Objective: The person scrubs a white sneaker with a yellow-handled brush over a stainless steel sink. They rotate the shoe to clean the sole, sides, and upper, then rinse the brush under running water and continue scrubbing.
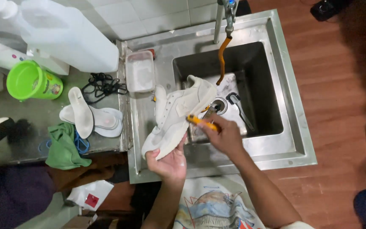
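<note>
A: Where is the white fabric sneaker (176, 116) sitting?

B: Over the steel sink (284, 106) edge. The left hand (170, 163) is cupping its toe, fingers curled underneath; the right hand (224, 136) is pinching an orange-handled brush (203, 123).

A: Any advice?

B: I'd be keeping the sole braced, scrubbing in short strokes.

A: And around it?

B: White insoles (90, 115) and a green cup (31, 80) are lying on the counter; the floor is wooden.

Brush (203, 123) head hidden behind shoe (176, 116).

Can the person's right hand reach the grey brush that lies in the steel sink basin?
Probably yes. The right hand holds a yellow-handled brush at the white shoe, just beside the steel sink basin. The grey brush lies uncovered; only the occupied grip hinders.
</note>
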